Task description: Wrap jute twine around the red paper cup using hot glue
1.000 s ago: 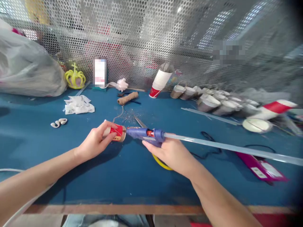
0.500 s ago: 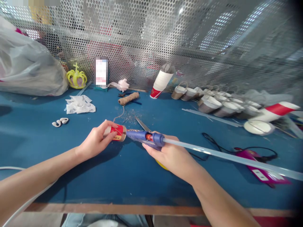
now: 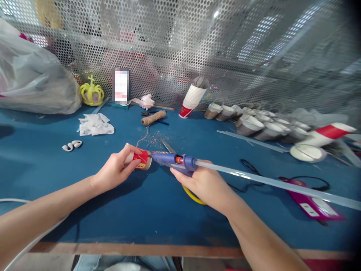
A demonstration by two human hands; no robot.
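My left hand [image 3: 117, 169] is closed around a small red and white paper cup [image 3: 144, 159] lying on its side, with twine wound at its base end. From the cup, a thin strand runs back to a spool of brown twine [image 3: 153, 118]. My right hand [image 3: 207, 182] grips a blue hot glue gun [image 3: 169, 160], whose nozzle points left at the cup's twine-covered end. A long clear glue stick [image 3: 262, 178] sticks out of its rear. Under the right hand lie scissors [image 3: 168, 146] with yellow handles, partly hidden.
Stacked paper cups [image 3: 194, 96] lean against the perforated metal screen. Several twine-covered cups with handles [image 3: 262, 124] stand at the back right. A magenta power strip [image 3: 313, 201] lies right; a plastic bag [image 3: 34, 75] and yellow crown [image 3: 91, 92] stand left.
The glue gun's nozzle has drawn slightly up and to the right from the cup. More of the yellow scissor handle shows. My left hand and the cup have hardly moved.
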